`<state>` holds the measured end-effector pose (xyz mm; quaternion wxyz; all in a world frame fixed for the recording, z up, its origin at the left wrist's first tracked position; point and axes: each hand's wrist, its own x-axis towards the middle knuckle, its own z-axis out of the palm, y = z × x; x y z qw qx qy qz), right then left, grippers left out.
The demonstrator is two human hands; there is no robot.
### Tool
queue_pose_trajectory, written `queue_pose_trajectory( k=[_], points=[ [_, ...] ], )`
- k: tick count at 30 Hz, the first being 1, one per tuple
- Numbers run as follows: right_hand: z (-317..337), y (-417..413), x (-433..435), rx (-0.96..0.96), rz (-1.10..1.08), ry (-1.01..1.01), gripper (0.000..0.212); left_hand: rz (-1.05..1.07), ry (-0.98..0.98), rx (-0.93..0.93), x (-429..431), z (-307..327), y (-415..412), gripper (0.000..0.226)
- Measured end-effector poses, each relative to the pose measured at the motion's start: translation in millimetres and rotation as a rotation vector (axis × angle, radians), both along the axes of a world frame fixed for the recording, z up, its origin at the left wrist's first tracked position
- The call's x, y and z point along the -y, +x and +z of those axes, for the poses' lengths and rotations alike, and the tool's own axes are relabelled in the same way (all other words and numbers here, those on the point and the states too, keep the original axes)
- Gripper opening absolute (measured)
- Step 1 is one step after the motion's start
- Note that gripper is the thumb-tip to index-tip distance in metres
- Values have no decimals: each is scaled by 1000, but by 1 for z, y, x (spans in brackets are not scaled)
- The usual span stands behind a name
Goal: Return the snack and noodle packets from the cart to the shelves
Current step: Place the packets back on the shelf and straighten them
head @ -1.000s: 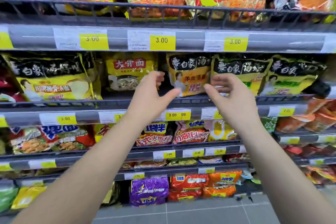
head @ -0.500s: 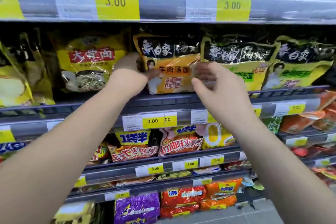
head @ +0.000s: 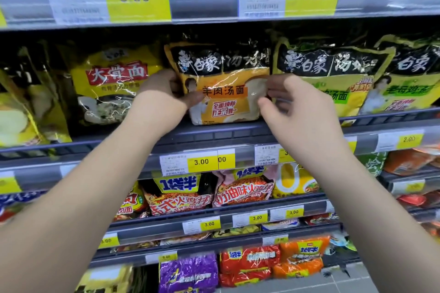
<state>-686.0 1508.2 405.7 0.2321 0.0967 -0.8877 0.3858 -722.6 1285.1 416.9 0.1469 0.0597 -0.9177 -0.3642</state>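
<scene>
An orange and black noodle packet (head: 223,71) stands upright on the middle shelf (head: 214,135), between a yellow packet with a red label (head: 114,83) and a yellow-green packet (head: 333,74). My left hand (head: 162,100) grips its left edge, thumb across the front. My right hand (head: 297,107) pinches its right edge with thumb and fingers. The cart is out of view.
The shelf above carries 3.00 price tags (head: 135,0). Lower shelves hold red and orange packets (head: 242,190), a purple multipack (head: 190,273) and orange packs (head: 300,259). Grey floor tiles (head: 333,285) show at the bottom right. More packets fill the row at the far left and right.
Both hands moved forward from in front of the shelf edge onto the orange packet and took hold of its sides. The view closed in on the shelf.
</scene>
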Motion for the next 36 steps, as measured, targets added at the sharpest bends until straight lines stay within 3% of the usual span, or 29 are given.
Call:
queue_pose_trajectory(
  k=[9, 17, 19, 21, 25, 32, 36],
  points=[
    [3, -5, 9, 24, -43, 264, 18, 59, 64, -117, -1, -5, 1, 48],
    [1, 3, 13, -27, -64, 252, 13, 4, 123, -149, -5, -10, 5, 44],
    [5, 12, 17, -56, -64, 256, 24, -1, 126, -161, -1, -9, 13, 48],
    [5, 18, 21, -102, -20, 216, 14, 9, 102, -183, 5, -4, 28, 48],
    [10, 34, 44, -20, 102, 66, 46, 40, 115, -208, 22, 3, 77, 40],
    [21, 62, 105, 118, 320, -146, 40, 172, 286, -170, 86, 0, 168, 32],
    [30, 66, 140, 148, 397, -177, 37, 325, 183, -193, 139, 6, 199, 32]
  ],
)
